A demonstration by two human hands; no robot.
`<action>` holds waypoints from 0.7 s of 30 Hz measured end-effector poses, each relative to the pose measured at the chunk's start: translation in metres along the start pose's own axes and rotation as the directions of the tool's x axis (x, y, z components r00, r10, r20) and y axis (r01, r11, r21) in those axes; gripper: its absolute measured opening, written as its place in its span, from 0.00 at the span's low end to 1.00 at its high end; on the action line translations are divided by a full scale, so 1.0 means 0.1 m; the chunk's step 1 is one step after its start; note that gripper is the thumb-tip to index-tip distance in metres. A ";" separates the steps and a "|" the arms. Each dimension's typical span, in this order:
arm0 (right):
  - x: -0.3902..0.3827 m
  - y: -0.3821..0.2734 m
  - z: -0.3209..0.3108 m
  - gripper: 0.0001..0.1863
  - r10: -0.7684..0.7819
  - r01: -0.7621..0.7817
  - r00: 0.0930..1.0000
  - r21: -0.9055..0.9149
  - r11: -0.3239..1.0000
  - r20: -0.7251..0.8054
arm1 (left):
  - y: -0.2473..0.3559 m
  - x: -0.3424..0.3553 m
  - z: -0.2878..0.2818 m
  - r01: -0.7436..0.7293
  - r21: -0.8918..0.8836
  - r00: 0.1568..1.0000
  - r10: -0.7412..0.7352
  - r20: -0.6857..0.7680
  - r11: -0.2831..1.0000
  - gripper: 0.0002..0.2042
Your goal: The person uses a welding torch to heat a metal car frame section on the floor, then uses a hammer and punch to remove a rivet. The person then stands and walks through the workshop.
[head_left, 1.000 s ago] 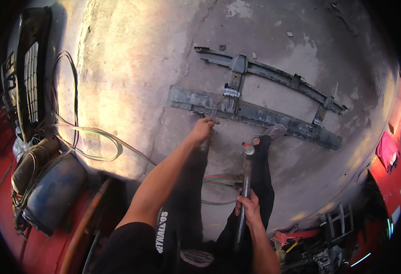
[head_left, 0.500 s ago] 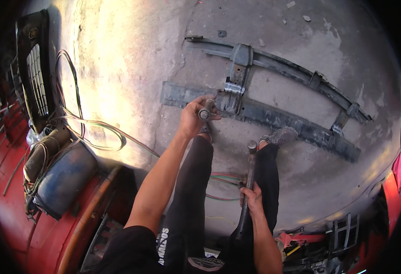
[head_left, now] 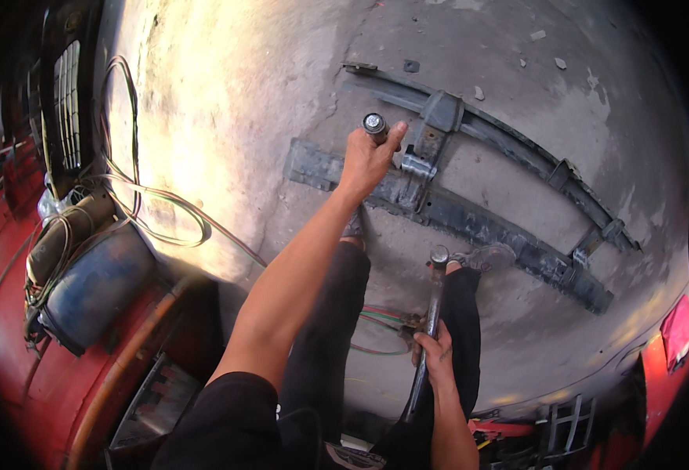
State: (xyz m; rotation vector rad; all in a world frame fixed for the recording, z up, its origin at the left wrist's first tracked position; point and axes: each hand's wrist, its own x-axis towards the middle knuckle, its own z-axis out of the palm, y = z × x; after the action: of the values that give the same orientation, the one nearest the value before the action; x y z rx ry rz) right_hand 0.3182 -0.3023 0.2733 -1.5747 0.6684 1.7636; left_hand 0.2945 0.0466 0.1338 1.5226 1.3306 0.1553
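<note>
My left hand (head_left: 368, 160) grips a round metal tool (head_left: 373, 123) raised end-on toward the camera, above a worn grey steel bumper frame on the floor. The frame has a flat lower beam (head_left: 478, 227), a curved upper rail (head_left: 517, 141) and a bracket (head_left: 431, 145) joining them, with a shiny band just right of that hand. My right hand (head_left: 435, 348) is closed on the long shaft of a hammer (head_left: 436, 294), held low between my legs with its head up. The left hand's fingertips are partly hidden.
My shoe (head_left: 485, 257) is beside the lower beam. Coloured hoses (head_left: 195, 219) loop across the floor at left, near a dark blue tank (head_left: 97, 286) on red metal (head_left: 3, 313). A black bumper (head_left: 66, 102) stands at far left; red parts (head_left: 666, 352) lie at right.
My left hand has moved forward and up with the tool, which has turned from lengthwise to end-on. My right hand still holds the hammer in about the same place.
</note>
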 end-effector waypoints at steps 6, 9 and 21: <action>0.04 0.04 0.01 0.19 0.043 -0.042 0.999 0.018 0.999 -0.017 | -0.07 -0.02 0.03 0.056 -0.005 0.997 -0.055 0.061 0.998 0.23; 0.04 0.04 0.01 0.19 0.032 -0.032 0.999 0.002 0.999 -0.019 | -0.13 -0.01 0.05 0.064 0.078 0.989 -0.074 0.125 0.995 0.23; -0.25 -0.34 0.01 0.22 -0.190 0.166 0.978 -0.220 0.961 -0.090 | -0.23 0.17 -0.05 0.087 0.036 0.961 -0.093 0.259 0.996 0.23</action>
State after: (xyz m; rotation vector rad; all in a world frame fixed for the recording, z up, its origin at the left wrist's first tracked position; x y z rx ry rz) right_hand 0.3444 -0.2829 0.3007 -1.8263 0.3839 1.6665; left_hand 0.2823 0.0590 0.1102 1.4438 1.1906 -0.1170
